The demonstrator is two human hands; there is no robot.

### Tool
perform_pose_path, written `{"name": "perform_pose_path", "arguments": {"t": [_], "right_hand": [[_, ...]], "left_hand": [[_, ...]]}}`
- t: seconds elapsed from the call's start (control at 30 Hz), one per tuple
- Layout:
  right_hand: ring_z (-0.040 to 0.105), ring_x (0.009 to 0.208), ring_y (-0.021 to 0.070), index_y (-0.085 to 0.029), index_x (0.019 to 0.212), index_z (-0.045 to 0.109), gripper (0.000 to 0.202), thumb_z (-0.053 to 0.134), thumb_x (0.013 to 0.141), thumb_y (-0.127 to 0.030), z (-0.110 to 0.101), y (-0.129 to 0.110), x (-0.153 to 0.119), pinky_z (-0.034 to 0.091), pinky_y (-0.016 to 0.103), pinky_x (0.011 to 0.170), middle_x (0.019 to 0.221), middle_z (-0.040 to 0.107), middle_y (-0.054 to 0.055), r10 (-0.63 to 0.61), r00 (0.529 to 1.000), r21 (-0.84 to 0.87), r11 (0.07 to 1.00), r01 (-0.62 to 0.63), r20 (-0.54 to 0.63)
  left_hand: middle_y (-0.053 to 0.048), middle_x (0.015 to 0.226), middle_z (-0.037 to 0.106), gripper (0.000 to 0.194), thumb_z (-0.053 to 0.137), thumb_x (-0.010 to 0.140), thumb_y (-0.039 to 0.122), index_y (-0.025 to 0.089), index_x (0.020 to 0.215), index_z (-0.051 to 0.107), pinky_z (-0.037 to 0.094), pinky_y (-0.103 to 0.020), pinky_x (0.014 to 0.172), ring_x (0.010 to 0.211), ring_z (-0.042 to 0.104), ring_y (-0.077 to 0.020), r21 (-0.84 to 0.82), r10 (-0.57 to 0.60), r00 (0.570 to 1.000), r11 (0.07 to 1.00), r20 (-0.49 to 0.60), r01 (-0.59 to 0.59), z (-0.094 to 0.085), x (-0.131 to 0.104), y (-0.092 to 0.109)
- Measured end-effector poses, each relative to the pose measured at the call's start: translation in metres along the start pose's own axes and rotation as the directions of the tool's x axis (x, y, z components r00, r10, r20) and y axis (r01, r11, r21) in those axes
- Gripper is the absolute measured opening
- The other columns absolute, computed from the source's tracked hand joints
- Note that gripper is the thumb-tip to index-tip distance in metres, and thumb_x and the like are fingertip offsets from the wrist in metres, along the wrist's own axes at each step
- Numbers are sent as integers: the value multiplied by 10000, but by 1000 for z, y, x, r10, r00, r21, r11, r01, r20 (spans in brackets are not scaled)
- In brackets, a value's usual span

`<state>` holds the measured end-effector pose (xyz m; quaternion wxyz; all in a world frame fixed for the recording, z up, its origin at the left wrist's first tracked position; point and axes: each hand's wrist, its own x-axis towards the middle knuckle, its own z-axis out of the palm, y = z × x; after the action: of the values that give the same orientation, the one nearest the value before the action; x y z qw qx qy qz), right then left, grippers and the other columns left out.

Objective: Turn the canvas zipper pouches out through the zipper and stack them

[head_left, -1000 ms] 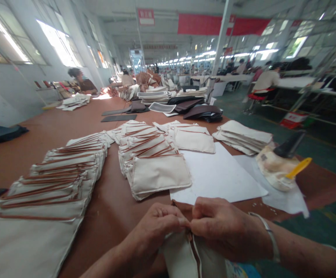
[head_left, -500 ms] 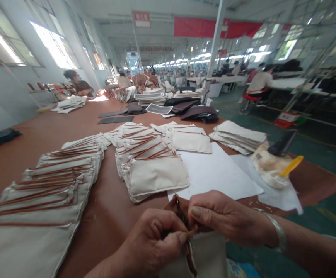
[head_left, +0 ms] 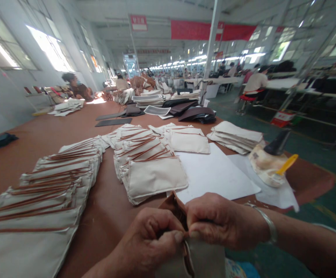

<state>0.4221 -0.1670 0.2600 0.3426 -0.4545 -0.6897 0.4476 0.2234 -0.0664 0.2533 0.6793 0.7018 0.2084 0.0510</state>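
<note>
Near the bottom centre, my left hand [head_left: 153,239] pinches the brown edge of a cream fabric pouch [head_left: 207,255]. My right hand [head_left: 220,220], with a bracelet at its wrist, grips the same edge just to the right, its thumb close to my left fingertips. Between the hands the pouch's brown-lined opening shows, and a brown corner sticks up behind them. The fingertips partly hide the pinched spot. Beyond my hands lies a pile of cream pouches with brown edging [head_left: 156,175]. A long overlapping row of similar pieces [head_left: 52,185] runs along the left.
White paper [head_left: 214,173] lies on the brown table [head_left: 104,227]. At right are stacked cream pieces [head_left: 234,135] and a glue-stained container [head_left: 265,166] with a yellow-handled tool [head_left: 287,164]. Dark pieces [head_left: 196,112] lie farther back. A person [head_left: 76,87] sits at the far left.
My right hand's fingers have closed lower onto the edge, its thumb now pointing down beside my left fingertips. The view has shifted slightly.
</note>
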Motion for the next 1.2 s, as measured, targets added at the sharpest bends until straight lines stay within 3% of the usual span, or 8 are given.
{"name": "perform_pose_path", "arguments": {"t": [0.2,0.37,0.57,0.67,0.77,0.93,1.03,1.2], "right_hand": [[434,662,107,-108,854,602,548,384,1003,-588,-13,-8,4,350,210,587,746,500,9,169,985,205,963,-172,36],[349,597,72,-130,683,515,447,511,983,-462,-6,-20,15,294,171,517,665,411,-39,123,988,94,987,-131,90],[432,557,71,-78,800,659,396,634,913,-457,4,-7,12,305,165,487,667,549,4,222,970,419,875,-243,99],[433,559,71,-70,841,682,400,664,893,-466,5,2,11,305,165,494,676,550,10,231,968,496,832,-248,98],[404,581,70,-58,824,683,438,656,895,-489,5,5,12,295,160,497,673,507,2,217,972,451,862,-232,85],[411,588,78,-55,814,674,456,630,908,-499,6,4,15,316,173,508,676,514,11,231,971,384,892,-239,68],[436,593,93,-64,797,670,469,618,904,-518,8,4,15,335,187,519,669,531,19,234,971,355,905,-236,48],[413,606,94,-80,745,634,445,600,912,-491,8,4,17,324,188,518,665,510,8,219,976,247,944,-217,21]], "left_hand": [[10,545,458,314,637,754,413,128,636,581,253,-203,453,493,345,-84,6,-43,999,999,-2,43,0,2,0],[12,616,476,222,644,778,301,140,651,561,318,-194,502,570,389,-97,125,135,987,985,-90,-123,-1,-2,10],[-48,884,623,94,579,870,245,188,945,574,489,-222,686,795,579,-162,110,308,945,949,-108,-297,-21,-21,10],[-74,932,640,121,578,842,74,180,891,607,502,-204,742,849,626,-155,487,581,810,731,-79,-478,-23,-23,6],[-101,913,658,210,590,785,-12,145,915,643,508,-188,712,804,645,-148,747,704,708,446,48,-493,-19,-22,4],[-81,787,686,132,598,788,44,133,848,675,504,-218,649,689,640,-154,902,752,632,123,187,-413,-12,-20,3],[-47,730,667,137,557,853,76,146,805,664,490,-230,589,621,613,-148,920,778,595,58,201,-387,-10,-17,3],[-40,702,641,252,437,940,106,145,793,638,514,-273,558,597,612,-172,938,739,612,-78,281,-337,-5,-15,4]]}}
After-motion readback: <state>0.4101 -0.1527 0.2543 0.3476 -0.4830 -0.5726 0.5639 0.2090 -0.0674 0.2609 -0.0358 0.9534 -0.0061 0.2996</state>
